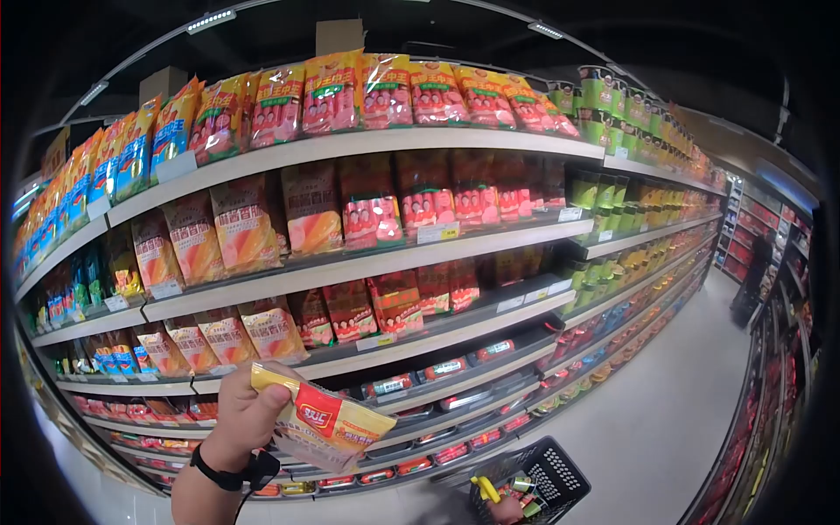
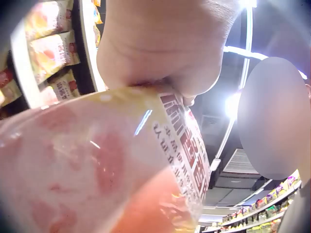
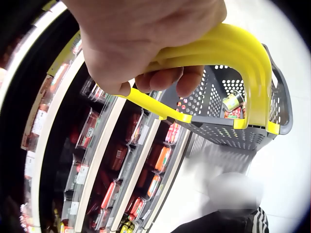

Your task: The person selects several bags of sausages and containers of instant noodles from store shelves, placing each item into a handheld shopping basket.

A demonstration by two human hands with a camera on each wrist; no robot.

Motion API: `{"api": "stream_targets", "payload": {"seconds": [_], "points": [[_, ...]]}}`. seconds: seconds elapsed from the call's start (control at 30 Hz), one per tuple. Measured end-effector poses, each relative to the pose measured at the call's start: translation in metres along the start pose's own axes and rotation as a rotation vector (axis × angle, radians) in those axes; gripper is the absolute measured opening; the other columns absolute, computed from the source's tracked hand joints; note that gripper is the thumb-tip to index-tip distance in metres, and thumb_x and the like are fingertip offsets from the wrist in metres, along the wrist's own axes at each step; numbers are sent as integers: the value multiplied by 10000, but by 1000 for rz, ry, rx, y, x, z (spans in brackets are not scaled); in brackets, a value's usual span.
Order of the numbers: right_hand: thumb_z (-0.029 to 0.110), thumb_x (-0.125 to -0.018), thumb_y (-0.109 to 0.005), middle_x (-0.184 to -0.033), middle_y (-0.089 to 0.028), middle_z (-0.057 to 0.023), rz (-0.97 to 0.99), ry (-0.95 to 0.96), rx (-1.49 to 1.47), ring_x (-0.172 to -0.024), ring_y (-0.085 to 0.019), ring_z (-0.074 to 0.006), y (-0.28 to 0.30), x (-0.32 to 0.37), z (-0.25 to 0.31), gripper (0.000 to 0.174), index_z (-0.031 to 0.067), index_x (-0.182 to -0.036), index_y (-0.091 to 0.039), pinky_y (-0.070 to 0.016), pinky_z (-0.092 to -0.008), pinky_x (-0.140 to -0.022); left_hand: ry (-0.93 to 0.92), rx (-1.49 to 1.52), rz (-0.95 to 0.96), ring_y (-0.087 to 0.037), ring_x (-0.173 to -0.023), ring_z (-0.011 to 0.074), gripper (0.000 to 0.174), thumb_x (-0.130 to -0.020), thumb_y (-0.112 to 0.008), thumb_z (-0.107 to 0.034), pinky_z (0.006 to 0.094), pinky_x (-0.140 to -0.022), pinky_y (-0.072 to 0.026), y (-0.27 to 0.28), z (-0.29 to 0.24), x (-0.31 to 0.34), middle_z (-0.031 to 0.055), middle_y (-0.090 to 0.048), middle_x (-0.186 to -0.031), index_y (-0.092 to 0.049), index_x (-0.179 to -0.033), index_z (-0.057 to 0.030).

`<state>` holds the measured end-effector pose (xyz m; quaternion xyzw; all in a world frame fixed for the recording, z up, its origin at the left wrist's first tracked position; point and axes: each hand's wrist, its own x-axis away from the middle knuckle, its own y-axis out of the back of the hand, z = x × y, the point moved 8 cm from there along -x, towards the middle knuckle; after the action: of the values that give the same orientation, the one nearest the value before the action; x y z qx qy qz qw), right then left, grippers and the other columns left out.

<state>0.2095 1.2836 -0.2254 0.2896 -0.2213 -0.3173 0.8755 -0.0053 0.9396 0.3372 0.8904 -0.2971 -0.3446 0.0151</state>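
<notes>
My left hand (image 1: 254,409) pinches the top edge of a sausage bag (image 1: 337,424), with the thumb over its yellow corner. In the left wrist view the bag (image 2: 92,160) hangs below the fist, its clear side showing pink sausage pieces and printed writing. My right hand (image 3: 150,43) grips the yellow handle (image 3: 252,68) of a dark grey shopping basket (image 3: 228,136), fingers curled under the bar. Inside the basket lie a green-labelled cup (image 3: 233,101) and red packs (image 3: 234,114). From the head view, the right hand (image 1: 506,509) shows low at the basket.
Shelves with sausage bags (image 1: 241,227) stand ahead, red and yellow bags (image 1: 331,92) along the top. Green cups (image 1: 599,197) line the shelves farther right. A pale aisle floor (image 1: 647,385) runs back toward a dark-clothed person (image 1: 754,276); another shelf (image 1: 752,420) borders it.
</notes>
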Motion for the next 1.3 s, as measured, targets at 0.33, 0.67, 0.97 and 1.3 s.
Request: {"api": "stream_targets", "payload": {"seconds": [0.33, 0.67, 0.97, 1.3], "points": [[515, -785, -592, -1007, -679, -189, 115, -172, 356, -948, -651, -341, 1, 5, -17, 549, 111, -1154, -635, -505, -425, -821, 134, -389, -100, -645, -714, 177, 223, -888, -623, -205, 298, -671, -502, 60, 86, 127, 98, -678, -791, -681, -923, 8], [566, -794, -589, -1088, -677, -90, 240, -48, 619, -941, -661, -257, -55, 35, -89, 561, 161, -1183, -615, -513, -359, -806, 587, -356, -222, -647, -756, 158, 192, -879, -618, -148, 310, -701, -499, 123, 222, 339, 111, -695, -816, -682, -943, 22], [603, -737, -592, -983, -684, -176, 410, -182, 607, -922, -653, -319, -77, 159, 23, 610, 91, -1056, -681, -508, -395, -810, 737, -143, -240, -626, -788, 135, 218, -908, -594, -154, 304, -722, -499, 146, 270, 413, 117, -697, -844, -674, -979, 35], [496, -832, -597, -1086, -657, -193, 580, -97, 356, -1015, -623, -335, -103, 199, 62, 532, 52, -1122, -646, -488, -402, -869, 644, -154, 246, -585, -635, 285, 258, -914, -607, -236, 355, -589, -452, 77, 267, 353, 156, -584, -709, -655, -877, 15]]}}
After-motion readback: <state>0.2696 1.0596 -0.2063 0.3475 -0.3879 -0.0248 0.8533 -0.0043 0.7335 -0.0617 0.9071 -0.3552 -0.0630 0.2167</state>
